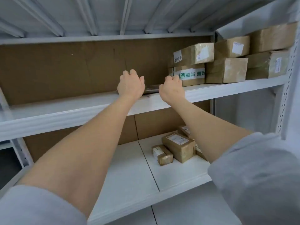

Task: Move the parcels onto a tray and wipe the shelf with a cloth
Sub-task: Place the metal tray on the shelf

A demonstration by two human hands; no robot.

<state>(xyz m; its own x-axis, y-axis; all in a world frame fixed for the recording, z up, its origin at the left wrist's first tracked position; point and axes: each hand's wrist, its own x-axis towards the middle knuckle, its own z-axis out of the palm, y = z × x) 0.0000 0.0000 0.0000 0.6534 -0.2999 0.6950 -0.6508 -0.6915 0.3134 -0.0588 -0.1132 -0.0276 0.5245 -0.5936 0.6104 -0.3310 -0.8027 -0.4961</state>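
Note:
My left hand (130, 86) and my right hand (172, 88) both reach palm-down onto the upper white shelf (65, 109), fingers curled. A thin, flat grey-brown item (151, 89) lies on the shelf between them. Its left end is hidden under my left hand and its right end meets my right hand. Whether either hand grips it is unclear. My right knuckles are next to a brown parcel with green-printed tape (191, 74). Several brown parcels (227, 69) are stacked in two layers along the right part of this shelf. No tray or cloth is in view.
Brown cardboard (65, 69) backs the upper shelf. The lower shelf (129, 176) holds a few small brown parcels (177, 148) at its right. A white perforated upright (285, 95) stands at the right, and another shelf's ribbed underside (113, 15) hangs overhead.

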